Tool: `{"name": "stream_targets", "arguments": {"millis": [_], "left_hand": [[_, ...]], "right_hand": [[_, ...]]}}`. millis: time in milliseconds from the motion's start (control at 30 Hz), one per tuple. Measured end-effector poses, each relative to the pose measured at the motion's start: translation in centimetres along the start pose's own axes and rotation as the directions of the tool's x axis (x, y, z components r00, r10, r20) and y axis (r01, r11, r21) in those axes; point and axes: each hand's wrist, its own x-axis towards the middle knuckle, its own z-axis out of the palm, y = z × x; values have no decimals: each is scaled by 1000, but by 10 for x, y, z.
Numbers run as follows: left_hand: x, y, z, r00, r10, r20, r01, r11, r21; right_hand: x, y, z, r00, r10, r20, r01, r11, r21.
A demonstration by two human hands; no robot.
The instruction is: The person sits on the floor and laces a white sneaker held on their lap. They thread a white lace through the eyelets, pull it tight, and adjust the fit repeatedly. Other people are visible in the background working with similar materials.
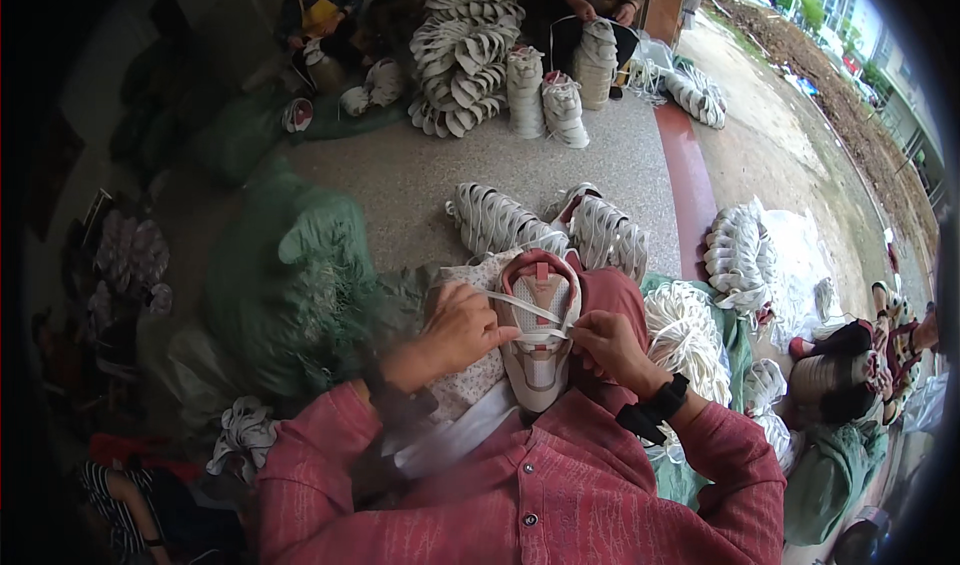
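Observation:
A white and pink shoe upper [541, 375] rests on my lap, its red-trimmed opening away from me. White shoelace [525, 306] crosses over its tongue and runs through the eyelets. On the left side, my left hand [450, 337] is closed, with a strand of lace leading from its curled fingers and the thumb pointing at the upper. My right hand [610, 345] pinches the lace at the upper's right edge. Patterned cloth [465, 380] covers my leg under the left hand.
A bundle of white laces [688, 335] lies right of my knee. Rows of nested uppers [505, 220] lie on the floor ahead, with taller stacks [465, 55] behind. A green sack [290, 265] stands at left. Two people [597, 5] sit at the back; others are at the sides.

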Motion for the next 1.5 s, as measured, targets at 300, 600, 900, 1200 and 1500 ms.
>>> {"name": "stream_targets", "arguments": {"millis": [300, 600, 900, 1200, 1500], "left_hand": [[-2, -5, -5, 999, -3, 44, 6, 998, -69], [40, 7, 0, 985, 128, -119, -122, 991, 59], [40, -7, -28, 987, 94, -133, -56, 963, 264], [15, 82, -130, 996, 79, 45, 16, 330, -944], [14, 178, -174, 823, 375, -426, -262, -414, -872]], "right_hand": [[0, 28, 9, 887, -147, 438, -378, 314, 871], [4, 29, -2, 814, -20, 580, -529, 387, 756], [8, 29, 2, 841, 10, 541, -486, 455, 747], [2, 1, -24, 985, -24, 170, -1, 989, 145], [14, -9, -4, 760, -599, 253, 594, 481, -645]]}}
